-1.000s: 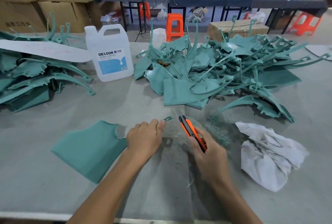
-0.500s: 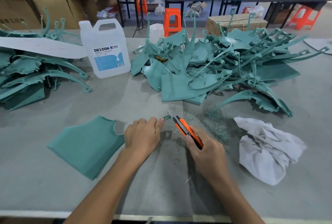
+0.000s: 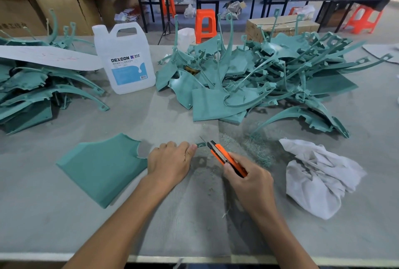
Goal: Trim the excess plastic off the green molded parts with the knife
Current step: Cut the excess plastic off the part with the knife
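A green molded part (image 3: 101, 166) lies flat on the grey table in front of me. My left hand (image 3: 170, 162) presses down on its narrow arm, whose looped tip (image 3: 201, 145) sticks out past my thumb. My right hand (image 3: 248, 173) is closed around an orange and black utility knife (image 3: 222, 156). Its thin blade points up and left, right beside that looped tip. Green shavings (image 3: 257, 148) are scattered just right of the knife.
A big heap of green parts (image 3: 259, 81) fills the table's far right, another pile (image 3: 32, 89) the far left. A white DEXCON jug (image 3: 125, 59) stands between them. A crumpled white rag (image 3: 317, 173) lies at the right. Cardboard boxes and orange stools stand beyond the table.
The knife has shifted slightly left, so its blade tip now sits closer to the part's looped tip. My left hand keeps its hold on the part.
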